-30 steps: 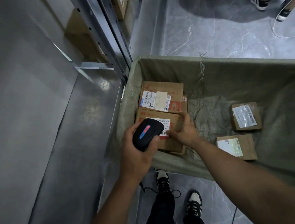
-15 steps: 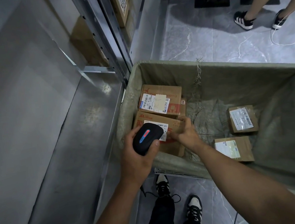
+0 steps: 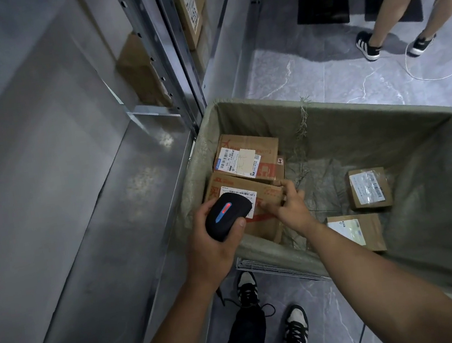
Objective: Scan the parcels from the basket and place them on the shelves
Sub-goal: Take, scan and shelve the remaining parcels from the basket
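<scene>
A cloth-lined basket [image 3: 325, 107] holds several cardboard parcels. My left hand [image 3: 211, 247] grips a black scanner [image 3: 226, 215] with a red and blue strip, held just over the white label of the near-left parcel [image 3: 257, 224]. My right hand [image 3: 290, 207] holds that parcel by its right edge, thumb on top and fingers curled over the side. A second labelled parcel [image 3: 248, 157] lies just behind it. Two small parcels, one [image 3: 369, 188] farther and one [image 3: 357, 230] nearer, lie on the basket floor at the right.
A grey metal shelf [image 3: 82, 217] runs along the left, with upright posts [image 3: 166, 64] and stored boxes [image 3: 188, 10] beyond. Another person's legs [image 3: 400, 21] stand at the far right by black stand bases [image 3: 323, 8]. A white cable [image 3: 435, 77] crosses the floor. My feet [image 3: 270, 308] are below the basket.
My right hand has shifted a little along the parcel's right edge. The scanner stays over the label. The camera view has tilted up slightly, and the other person stepped leftwards.
</scene>
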Action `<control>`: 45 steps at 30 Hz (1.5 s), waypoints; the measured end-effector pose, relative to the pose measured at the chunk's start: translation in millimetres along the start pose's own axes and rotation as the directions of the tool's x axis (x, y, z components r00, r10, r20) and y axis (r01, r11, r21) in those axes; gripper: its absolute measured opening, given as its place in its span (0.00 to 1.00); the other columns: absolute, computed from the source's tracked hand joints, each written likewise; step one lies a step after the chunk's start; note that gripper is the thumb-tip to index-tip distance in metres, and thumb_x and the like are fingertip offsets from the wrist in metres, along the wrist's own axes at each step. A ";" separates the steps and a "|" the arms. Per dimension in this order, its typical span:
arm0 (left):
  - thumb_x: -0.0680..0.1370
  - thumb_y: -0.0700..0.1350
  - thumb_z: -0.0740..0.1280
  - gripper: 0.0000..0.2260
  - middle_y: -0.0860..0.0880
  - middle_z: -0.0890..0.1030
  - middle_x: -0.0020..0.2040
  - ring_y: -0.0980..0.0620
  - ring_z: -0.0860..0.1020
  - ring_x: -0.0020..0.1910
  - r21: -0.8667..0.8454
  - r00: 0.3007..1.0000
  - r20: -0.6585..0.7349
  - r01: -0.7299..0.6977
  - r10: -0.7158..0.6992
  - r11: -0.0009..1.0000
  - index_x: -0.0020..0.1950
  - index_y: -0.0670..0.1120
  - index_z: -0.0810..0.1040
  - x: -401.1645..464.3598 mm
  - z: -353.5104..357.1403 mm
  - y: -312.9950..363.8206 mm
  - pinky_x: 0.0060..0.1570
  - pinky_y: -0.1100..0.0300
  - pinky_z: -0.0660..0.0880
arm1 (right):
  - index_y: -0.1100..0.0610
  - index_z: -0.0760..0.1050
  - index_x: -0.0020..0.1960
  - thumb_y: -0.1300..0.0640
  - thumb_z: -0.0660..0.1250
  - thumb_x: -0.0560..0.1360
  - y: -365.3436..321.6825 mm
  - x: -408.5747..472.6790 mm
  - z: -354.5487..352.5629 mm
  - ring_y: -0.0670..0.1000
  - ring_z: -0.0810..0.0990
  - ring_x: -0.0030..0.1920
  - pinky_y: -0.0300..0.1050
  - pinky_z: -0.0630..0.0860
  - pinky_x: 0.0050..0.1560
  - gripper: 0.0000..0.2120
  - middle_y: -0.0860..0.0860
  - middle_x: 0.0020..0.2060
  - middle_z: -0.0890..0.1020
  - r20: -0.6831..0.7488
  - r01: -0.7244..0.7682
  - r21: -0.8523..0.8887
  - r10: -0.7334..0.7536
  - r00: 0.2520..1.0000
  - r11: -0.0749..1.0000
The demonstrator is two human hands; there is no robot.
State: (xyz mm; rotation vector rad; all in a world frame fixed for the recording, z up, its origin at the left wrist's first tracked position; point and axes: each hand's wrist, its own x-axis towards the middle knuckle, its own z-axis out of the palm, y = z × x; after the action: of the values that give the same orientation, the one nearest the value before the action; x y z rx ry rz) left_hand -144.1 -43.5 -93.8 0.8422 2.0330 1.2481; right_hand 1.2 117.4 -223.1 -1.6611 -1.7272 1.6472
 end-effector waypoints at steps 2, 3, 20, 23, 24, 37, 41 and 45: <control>0.73 0.46 0.79 0.23 0.62 0.80 0.56 0.65 0.81 0.52 0.009 1.000 -0.010 -0.021 0.021 1.000 0.62 0.61 0.73 -1.7 1.8 3.8 0.47 0.68 0.78 | 0.44 0.67 0.63 0.55 0.76 0.75 -5.4 -3.6 -6.2 0.55 0.74 0.61 0.35 0.77 0.58 0.23 0.52 0.59 0.62 -0.004 0.029 -0.002 -0.029 1.000 1.000; 0.73 0.44 0.79 0.24 0.62 0.79 0.56 0.67 0.80 0.52 0.011 0.999 -0.017 -0.029 0.029 1.000 0.63 0.60 0.73 -3.0 2.5 5.9 0.47 0.70 0.77 | 0.45 0.68 0.62 0.57 0.76 0.76 -8.6 -6.4 -10.1 0.55 0.74 0.60 0.29 0.76 0.51 0.22 0.53 0.59 0.62 -0.010 0.030 -0.011 -0.030 0.999 0.999; 0.67 0.60 0.77 0.28 0.54 0.84 0.55 0.51 0.84 0.46 -0.072 0.995 -0.082 -0.055 0.049 0.996 0.65 0.59 0.75 -69.9 10.5 24.2 0.47 0.50 0.84 | 0.45 0.73 0.61 0.58 0.72 0.77 -40.9 -64.3 -101.9 0.47 0.81 0.53 0.42 0.78 0.51 0.16 0.47 0.55 0.81 -0.237 0.238 0.117 -0.206 0.950 0.964; 0.72 0.50 0.80 0.23 0.55 0.83 0.56 0.54 0.84 0.46 -0.067 0.991 -0.124 -0.067 0.059 0.995 0.62 0.60 0.75 -88.7 8.4 30.9 0.49 0.54 0.83 | 0.42 0.73 0.59 0.57 0.72 0.77 -48.2 -76.0 -110.5 0.49 0.82 0.55 0.47 0.81 0.53 0.16 0.45 0.56 0.81 -0.223 0.274 0.174 -0.233 0.947 0.946; 0.73 0.47 0.80 0.22 0.56 0.83 0.56 0.57 0.83 0.47 -0.067 0.988 -0.144 -0.073 0.062 0.995 0.61 0.61 0.75 -95.1 6.1 33.5 0.49 0.57 0.82 | 0.39 0.73 0.58 0.55 0.73 0.76 -52.5 -81.2 -111.8 0.49 0.82 0.56 0.53 0.82 0.55 0.16 0.44 0.57 0.80 -0.209 0.285 0.185 -0.245 0.947 0.941; 0.69 0.55 0.78 0.22 0.64 0.82 0.53 0.54 0.84 0.49 -0.055 0.907 -0.418 -0.076 0.046 0.996 0.58 0.71 0.74 -177.7 -45.0 38.5 0.50 0.43 0.84 | 0.40 0.75 0.59 0.54 0.71 0.79 -99.6 -144.3 -80.2 0.50 0.84 0.53 0.54 0.85 0.46 0.13 0.46 0.60 0.78 -0.038 0.435 0.303 -0.445 0.895 0.848; 0.73 0.48 0.80 0.24 0.65 0.82 0.52 0.52 0.84 0.46 -0.043 0.874 -0.484 -0.073 0.043 0.996 0.59 0.69 0.74 -205.7 -58.0 33.7 0.49 0.47 0.84 | 0.34 0.76 0.54 0.53 0.72 0.78 -102.9 -162.2 -70.1 0.54 0.83 0.57 0.63 0.82 0.54 0.14 0.46 0.59 0.78 -0.023 0.455 0.333 -0.475 0.880 0.826; 0.71 0.52 0.80 0.23 0.68 0.82 0.52 0.59 0.83 0.48 -0.064 0.834 -0.550 -0.085 0.036 0.994 0.60 0.65 0.74 -242.1 -68.9 29.1 0.49 0.52 0.83 | 0.34 0.75 0.56 0.51 0.72 0.78 -101.6 -190.1 -59.2 0.57 0.83 0.57 0.65 0.82 0.52 0.13 0.49 0.60 0.78 0.024 0.504 0.322 -0.539 0.842 0.801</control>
State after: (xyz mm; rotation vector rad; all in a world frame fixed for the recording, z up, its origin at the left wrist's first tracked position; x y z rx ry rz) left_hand -41.2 -256.1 -2.0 0.5433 2.3773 1.7578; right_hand 55.0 24.8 -26.9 -0.8550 -1.6711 1.6406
